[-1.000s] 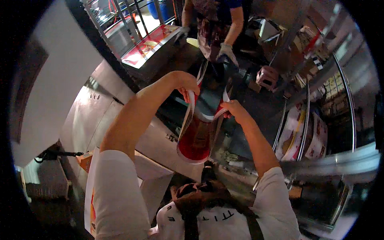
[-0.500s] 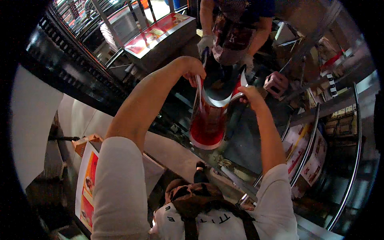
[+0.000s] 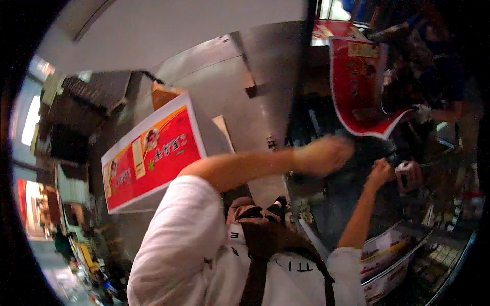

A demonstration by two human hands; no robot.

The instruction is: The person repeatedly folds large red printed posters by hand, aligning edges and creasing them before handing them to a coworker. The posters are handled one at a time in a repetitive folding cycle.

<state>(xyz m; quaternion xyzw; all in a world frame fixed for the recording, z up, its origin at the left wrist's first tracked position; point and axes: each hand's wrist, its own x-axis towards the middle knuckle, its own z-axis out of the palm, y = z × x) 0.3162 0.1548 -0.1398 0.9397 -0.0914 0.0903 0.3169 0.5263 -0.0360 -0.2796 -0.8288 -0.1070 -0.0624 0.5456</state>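
Observation:
My left hand [image 3: 326, 155] is smeared by motion over the dark floor area, and its fingers cannot be made out. To its right, my right hand [image 3: 382, 172] has its fingers curled in, with nothing visible in them. Beyond both hands, a large red printed sheet [image 3: 354, 84] with a white border hangs in a curve, apart from my hands. A co-worker's gloved hand [image 3: 422, 113] is at its lower right corner. On my left lies a stack of red and orange printed sheets [image 3: 171, 153], beside my left elbow.
A pinkish block-shaped object [image 3: 408, 176] sits just right of my right hand. Metal rails [image 3: 395, 262] run past more printed sheets at the lower right. Another printed stack [image 3: 321, 31] stands at the top, and a small brown block [image 3: 249, 84] rests on the pale surface.
Both my hands have let go of the red printed sheet, which the co-worker now holds farther off, more spread out. My view has swung left, bringing the left stack into fuller sight.

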